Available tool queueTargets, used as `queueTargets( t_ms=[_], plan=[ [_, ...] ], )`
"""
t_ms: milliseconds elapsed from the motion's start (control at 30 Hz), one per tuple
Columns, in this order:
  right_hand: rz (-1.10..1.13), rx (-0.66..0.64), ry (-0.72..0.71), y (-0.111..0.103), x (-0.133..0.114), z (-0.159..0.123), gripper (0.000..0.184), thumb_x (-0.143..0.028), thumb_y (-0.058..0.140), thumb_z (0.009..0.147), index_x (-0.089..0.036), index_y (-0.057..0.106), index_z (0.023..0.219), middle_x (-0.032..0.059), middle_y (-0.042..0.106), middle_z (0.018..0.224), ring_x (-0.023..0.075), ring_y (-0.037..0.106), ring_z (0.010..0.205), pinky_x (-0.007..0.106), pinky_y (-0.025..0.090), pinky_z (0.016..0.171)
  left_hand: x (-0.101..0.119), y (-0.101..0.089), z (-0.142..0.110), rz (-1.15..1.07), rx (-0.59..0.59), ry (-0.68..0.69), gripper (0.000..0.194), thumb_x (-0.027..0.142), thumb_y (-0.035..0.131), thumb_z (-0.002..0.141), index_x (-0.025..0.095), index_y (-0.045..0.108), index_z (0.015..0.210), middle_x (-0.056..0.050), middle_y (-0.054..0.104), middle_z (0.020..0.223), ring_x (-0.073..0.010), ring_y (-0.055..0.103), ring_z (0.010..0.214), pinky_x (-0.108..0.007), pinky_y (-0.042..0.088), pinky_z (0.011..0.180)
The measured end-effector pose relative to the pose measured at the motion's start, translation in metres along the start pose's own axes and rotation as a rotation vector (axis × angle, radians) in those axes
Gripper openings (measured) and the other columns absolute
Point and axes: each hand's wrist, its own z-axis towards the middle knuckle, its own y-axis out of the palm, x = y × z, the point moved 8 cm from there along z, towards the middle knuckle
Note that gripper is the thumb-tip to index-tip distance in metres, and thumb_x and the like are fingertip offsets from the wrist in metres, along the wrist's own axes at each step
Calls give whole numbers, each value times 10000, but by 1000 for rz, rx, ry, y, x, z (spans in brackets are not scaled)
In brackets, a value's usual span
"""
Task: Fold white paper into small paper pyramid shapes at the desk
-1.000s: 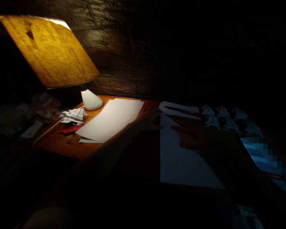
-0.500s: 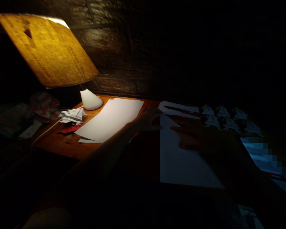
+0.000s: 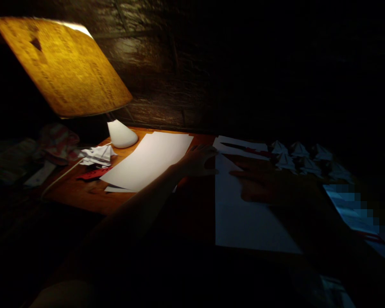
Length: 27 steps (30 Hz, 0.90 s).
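Sheet of white paper (image 3: 244, 226) lies lower ctr-right of frame, upper R edge slanting, maybe folded. L hand (image 3: 197, 161) at its upper L edge, thumb & fingers spread apart, nothing visibly pinched; R hand (image 3: 256, 186) over its R side, too dark to tell if it grips paper. Best, I'd judge: hold sheet flat w/ L, keep edges lined up, press w/ R evenly, clear of folded-paper pieces (image 3: 285, 161) mid R

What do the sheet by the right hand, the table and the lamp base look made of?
Sheet: likely matte paper; thin, pale, straight-edged. Table: probably varnished wood; orange-brown streaks, slight sheen. Lamp base: smooth, white, rounded; ceramic or plastic, unclear which.
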Motion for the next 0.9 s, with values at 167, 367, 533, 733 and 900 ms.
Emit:
queueTargets(
  t_ms=[167, 367, 533, 733, 900],
  plan=[
    [-22, 7, 2, 0, 2, 0, 771, -555, 769, 838, -467, 464, 1541, -26, 303, 1710, 382, 367, 1525, 649, 334, 1227, -1, 1, 0, -11, -3, 6, 686, 607, 704, 841, 222, 591, 1398, -115, 551, 1495, -348, 496, 1364, -518, 366, 1156],
    [-9, -4, 27, 0, 3, 1, 759, -577, 769, 824, -452, 503, 1524, -16, 346, 1694, 387, 375, 1520, 634, 335, 1232, -2, 1, 1, -30, 10, 4, 671, 601, 731, 822, 230, 583, 1361, -116, 556, 1481, -354, 502, 1359, -532, 376, 1143],
    [13, -10, 24, 0, 0, 1, 772, -583, 777, 815, -472, 492, 1524, -37, 333, 1698, 392, 367, 1524, 644, 332, 1232, -1, -1, 1, -49, 20, -5, 628, 588, 743, 808, 212, 582, 1284, -123, 588, 1433, -352, 535, 1310, -527, 398, 1121],
    [-12, -23, -6, 0, 0, 2, 763, -565, 766, 837, -471, 471, 1535, -38, 284, 1717, 370, 344, 1539, 637, 329, 1235, 1, -2, 1, -68, 22, 12, 591, 557, 749, 809, 219, 575, 1262, -115, 604, 1399, -341, 547, 1291, -520, 410, 1109],
    [18, -10, 23, -4, -2, 4, 749, -570, 772, 828, -479, 495, 1518, -47, 306, 1707, 388, 363, 1526, 645, 349, 1225, -3, 1, 0, -20, 27, 12, 610, 594, 750, 811, 227, 586, 1270, -123, 551, 1471, -363, 501, 1350, -552, 384, 1131]
  ],
)
